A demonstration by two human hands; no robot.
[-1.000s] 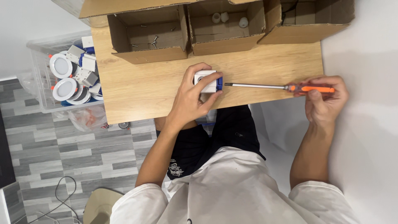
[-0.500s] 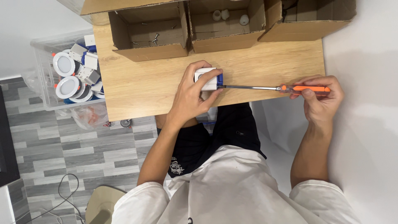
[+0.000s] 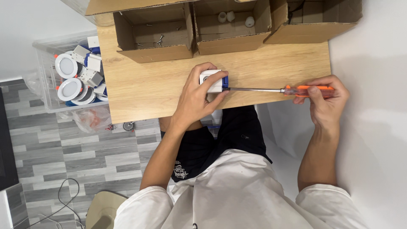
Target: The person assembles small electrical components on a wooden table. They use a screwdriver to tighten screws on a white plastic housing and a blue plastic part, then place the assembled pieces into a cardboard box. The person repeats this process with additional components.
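Note:
On the wooden table [image 3: 140, 85], my left hand [image 3: 197, 99] grips a small white box-shaped device with a blue end [image 3: 214, 80], pressing it down on the tabletop. My right hand [image 3: 324, 101] holds the orange handle of a long screwdriver [image 3: 277, 90]. Its metal shaft runs level to the left, and the tip meets the blue end of the device. My fingers hide much of the device.
Three open cardboard boxes line the table's far edge: the left box [image 3: 152, 34] holds screws, the middle box [image 3: 231, 27] small white parts, the right box [image 3: 313, 21] mostly shadow. A clear plastic bin [image 3: 76, 76] of round white lamps and white modules stands left of the table.
The view has shifted slightly. Both hands keep their hold, with the screwdriver tip still against the device's blue end.

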